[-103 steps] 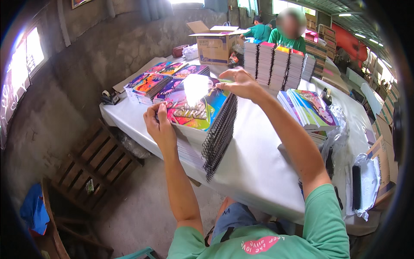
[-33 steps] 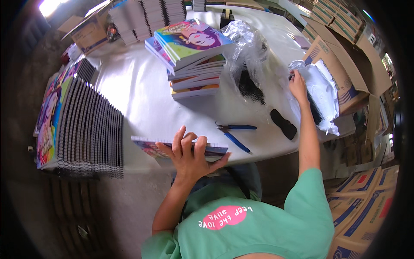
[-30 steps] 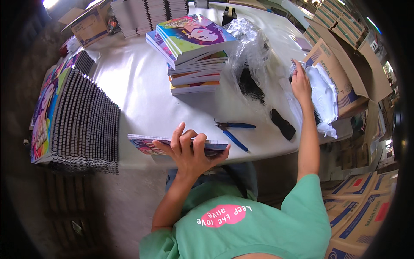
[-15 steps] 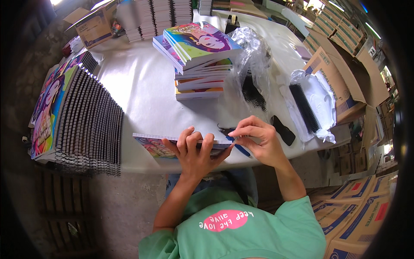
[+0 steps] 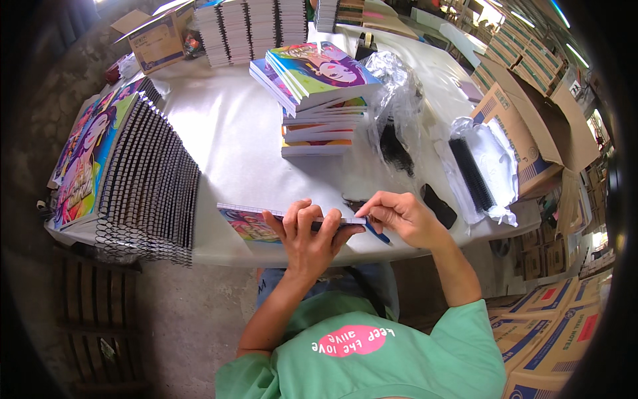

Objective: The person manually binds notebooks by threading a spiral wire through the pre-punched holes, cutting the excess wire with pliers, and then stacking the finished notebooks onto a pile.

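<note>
A thin notebook with a colourful cover is held on edge at the table's front, its page edges facing up. My left hand grips it, fingers over the far side and thumb along the near side. At the notebook's right end, my right hand has its fingertips pinched together against the corner; whatever lies between them is too small to make out. Just beneath that hand, the blue handle of a tool rests on the table. Beyond the hands rises a stack of notebooks with no spirals showing.
Spiral-bound notebooks are piled at left, more at the back. A clear plastic bag holds black coils; others lie on white wrapping. A black object sits near the right hand. Cartons stand right.
The whole view has shifted slightly, so things sit a little further right. My right fingertips have changed their pinch, with the index finger now laid at the notebook's corner. The left hand keeps its hold.
</note>
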A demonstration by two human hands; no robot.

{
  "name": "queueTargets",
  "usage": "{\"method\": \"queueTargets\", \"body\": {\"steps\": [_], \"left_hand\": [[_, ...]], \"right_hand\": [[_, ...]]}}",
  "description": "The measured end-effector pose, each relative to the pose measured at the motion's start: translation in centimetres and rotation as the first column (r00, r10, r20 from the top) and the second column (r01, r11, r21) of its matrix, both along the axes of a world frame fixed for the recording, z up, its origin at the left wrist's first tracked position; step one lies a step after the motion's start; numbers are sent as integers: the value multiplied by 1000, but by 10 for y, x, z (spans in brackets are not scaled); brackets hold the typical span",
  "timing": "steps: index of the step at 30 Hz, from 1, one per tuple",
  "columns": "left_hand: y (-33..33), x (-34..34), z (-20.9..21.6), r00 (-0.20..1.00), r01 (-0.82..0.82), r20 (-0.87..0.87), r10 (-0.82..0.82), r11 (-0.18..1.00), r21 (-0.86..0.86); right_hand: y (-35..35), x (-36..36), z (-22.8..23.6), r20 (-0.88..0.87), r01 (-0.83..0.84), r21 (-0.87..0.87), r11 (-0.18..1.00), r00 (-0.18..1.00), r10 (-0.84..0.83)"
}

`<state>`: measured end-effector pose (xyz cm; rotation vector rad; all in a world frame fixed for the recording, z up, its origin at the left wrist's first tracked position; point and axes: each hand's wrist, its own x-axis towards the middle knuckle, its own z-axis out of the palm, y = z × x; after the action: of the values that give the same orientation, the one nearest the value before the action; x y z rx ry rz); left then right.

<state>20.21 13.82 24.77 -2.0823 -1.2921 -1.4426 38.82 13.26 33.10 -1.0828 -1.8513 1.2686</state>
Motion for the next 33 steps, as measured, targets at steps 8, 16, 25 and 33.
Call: {"method": "queueTargets", "body": {"steps": [8, 16, 25, 33], "left_hand": [[1, 2, 3, 999, -22, -33, 21, 1000, -20], [3, -18, 10, 996, -55, -76, 51, 997, -47], [2, -21, 20, 996, 91, 5, -92, 982, -167], [-1, -43, 20, 960, 277, 99, -263, 944, -180]], "right_hand": [[-13, -17, 22, 428, -74, 507, 859, 886, -176], [-18, -27, 20, 539, -80, 625, 776, 763, -356], [-14, -2, 20, 316, 106, -13, 994, 944, -97], [-39, 115, -55, 889, 402, 341, 850, 157, -431]]}}
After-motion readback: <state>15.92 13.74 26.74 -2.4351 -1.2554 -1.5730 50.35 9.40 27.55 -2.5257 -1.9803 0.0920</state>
